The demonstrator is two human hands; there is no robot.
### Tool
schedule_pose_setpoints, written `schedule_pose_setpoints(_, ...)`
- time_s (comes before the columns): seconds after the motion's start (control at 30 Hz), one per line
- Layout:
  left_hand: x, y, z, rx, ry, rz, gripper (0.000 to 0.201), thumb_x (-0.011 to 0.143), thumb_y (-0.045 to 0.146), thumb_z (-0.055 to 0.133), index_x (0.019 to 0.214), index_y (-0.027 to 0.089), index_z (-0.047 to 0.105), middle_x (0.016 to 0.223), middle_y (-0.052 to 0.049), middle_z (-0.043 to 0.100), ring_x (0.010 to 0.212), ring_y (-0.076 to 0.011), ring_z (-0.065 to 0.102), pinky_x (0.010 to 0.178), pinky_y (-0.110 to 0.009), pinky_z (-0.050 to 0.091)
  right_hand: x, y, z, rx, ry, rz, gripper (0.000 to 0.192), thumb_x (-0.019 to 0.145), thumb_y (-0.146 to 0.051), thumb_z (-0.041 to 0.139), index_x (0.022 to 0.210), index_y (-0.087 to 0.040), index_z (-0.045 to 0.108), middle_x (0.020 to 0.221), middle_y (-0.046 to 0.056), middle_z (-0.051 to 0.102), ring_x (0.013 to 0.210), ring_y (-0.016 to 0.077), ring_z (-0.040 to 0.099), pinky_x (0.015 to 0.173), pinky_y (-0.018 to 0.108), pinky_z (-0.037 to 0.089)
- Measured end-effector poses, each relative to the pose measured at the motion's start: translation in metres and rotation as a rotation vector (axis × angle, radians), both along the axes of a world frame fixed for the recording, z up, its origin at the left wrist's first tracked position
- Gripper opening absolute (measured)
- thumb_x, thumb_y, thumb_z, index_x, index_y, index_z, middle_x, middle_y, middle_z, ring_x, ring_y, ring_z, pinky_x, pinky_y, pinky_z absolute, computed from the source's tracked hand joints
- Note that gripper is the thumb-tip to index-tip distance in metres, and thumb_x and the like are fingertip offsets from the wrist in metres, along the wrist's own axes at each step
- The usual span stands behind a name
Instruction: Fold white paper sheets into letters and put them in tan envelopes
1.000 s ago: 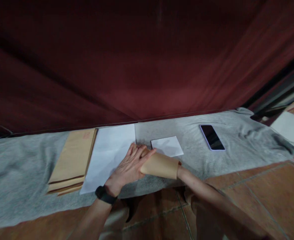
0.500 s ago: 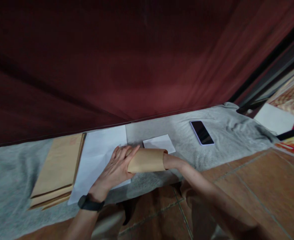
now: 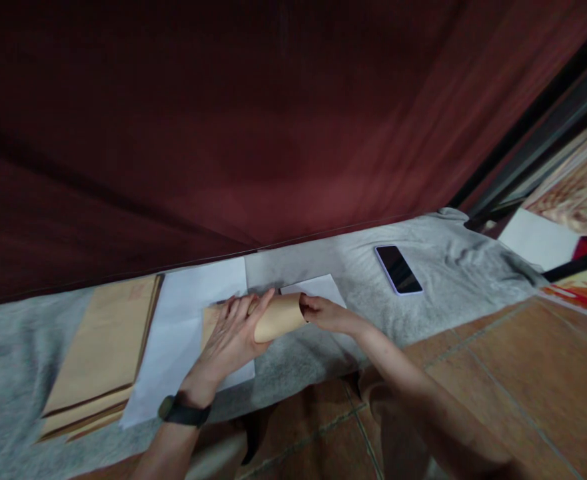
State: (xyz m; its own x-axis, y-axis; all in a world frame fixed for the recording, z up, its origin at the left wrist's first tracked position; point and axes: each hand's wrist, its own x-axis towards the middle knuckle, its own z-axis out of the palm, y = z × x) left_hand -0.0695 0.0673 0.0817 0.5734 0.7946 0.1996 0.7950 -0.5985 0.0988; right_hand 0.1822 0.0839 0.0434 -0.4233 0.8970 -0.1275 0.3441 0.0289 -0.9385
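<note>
Pressing down on a brown envelope (image 3: 273,319), the fingers (image 3: 243,312) of the left hand (image 3: 230,337) are laid flat and spread, not closed around anything. The envelope is curled into a loose tube at its right end, where the right hand (image 3: 323,313) is met; its fingers (image 3: 307,305) are closed on the tube's open edge. The envelope's flat left part is held against a white sheet (image 3: 188,320) that lies under it on a grey cloth (image 3: 423,300) spread over the floor.

Just behind the right hand, a small folded white paper (image 3: 318,288) is partly covered by the wrist. A stack of brown envelopes (image 3: 108,343) is set to the left of the sheet, touching its edge. A faint red stamp is seen on the top envelope of the stack, but it cannot be read. A phone (image 3: 398,269) with a dark screen is placed face up on the cloth, well apart to the right. A dark red curtain (image 3: 273,120) is hung behind the cloth. Brown floor tiles (image 3: 523,373) are seen on the near side, and a white board (image 3: 538,239) lies at the far right.

The left wrist, bent slightly back, is ringed by a black watch (image 3: 183,412), and the forearm is brought in from the lower left. The right forearm is stretched in from the lower right, nearly straight, with the palm turned inward.
</note>
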Motion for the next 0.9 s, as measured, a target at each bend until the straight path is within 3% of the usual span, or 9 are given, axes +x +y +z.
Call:
schedule_pose_setpoints(0.17,-0.009,0.0,-0.003,-0.014,0.008,0.042,0.101,0.075,0.034,0.071,0.159,0.024,0.015,0.129,-0.013,0.056,0.125,-0.0344,0.051,0.111,-0.052,0.037,0.011,-0.004,0.011,-0.081,0.156,0.132,0.023,0.091,-0.027,0.052,0.105,-0.022,0.069,0.093,0.0,0.072,0.089,0.0172,0.065,0.087,0.03,0.049)
schedule_pose_setpoints(0.27,-0.012,-0.001,-0.003,-0.039,0.021,0.064,0.105,0.075,0.036,0.072,0.159,0.025,0.011,0.13,-0.013,0.054,0.125,-0.0348,0.051,0.111,-0.053,0.037,0.025,-0.003,0.015,-0.115,0.18,0.015,0.022,0.093,-0.03,0.052,0.104,-0.021,0.069,0.089,0.002,0.073,0.084,0.017,0.067,0.082,0.03,0.051)
schedule_pose_setpoints(0.4,-0.018,-0.001,-0.003,-0.061,0.018,0.104,0.106,0.075,0.04,0.072,0.159,0.026,0.009,0.131,-0.013,0.053,0.125,-0.0358,0.05,0.107,-0.053,0.039,0.046,0.003,0.018,0.077,-0.267,-0.399,0.019,0.095,-0.025,0.049,0.103,-0.019,0.065,0.095,0.006,0.07,0.086,0.0181,0.066,0.079,0.029,0.05)
schedule_pose_setpoints(0.47,-0.02,-0.001,-0.004,-0.068,0.006,0.109,0.106,0.075,0.04,0.072,0.159,0.026,0.008,0.132,-0.012,0.054,0.124,-0.0354,0.051,0.107,-0.052,0.039,0.051,0.002,0.018,0.153,-0.564,-0.518,0.019,0.096,-0.03,0.053,0.109,-0.017,0.062,0.105,0.01,0.068,0.094,0.0209,0.066,0.084,0.031,0.049)
schedule_pose_setpoints(0.53,-0.022,0.0,-0.006,-0.074,-0.002,0.112,0.108,0.075,0.039,0.072,0.159,0.027,0.006,0.132,-0.012,0.054,0.123,-0.0348,0.051,0.107,-0.052,0.038,0.05,-0.001,0.019,0.155,-0.767,-0.532,0.03,0.095,-0.039,0.057,0.114,-0.016,0.059,0.113,0.014,0.065,0.101,0.0242,0.065,0.087,0.033,0.048)
schedule_pose_setpoints(0.63,-0.024,0.001,-0.008,-0.091,0.006,0.124,0.111,0.074,0.039,0.073,0.159,0.027,0.004,0.134,-0.012,0.054,0.123,-0.0349,0.051,0.106,-0.052,0.038,0.042,-0.006,0.021,0.115,-0.893,-0.468,0.042,0.091,-0.046,0.063,0.117,-0.014,0.056,0.12,0.017,0.062,0.109,0.0276,0.063,0.088,0.034,0.047)
schedule_pose_setpoints(0.9,-0.025,0.003,-0.011,-0.116,-0.017,0.14,0.111,0.071,0.04,0.076,0.159,0.029,0.009,0.134,-0.011,0.052,0.121,-0.034,0.051,0.106,-0.05,0.037,0.038,-0.005,0.012,0.09,-0.901,-0.453,0.037,0.088,-0.039,0.066,0.116,-0.016,0.055,0.116,0.014,0.064,0.112,0.0278,0.06,0.091,0.033,0.045)
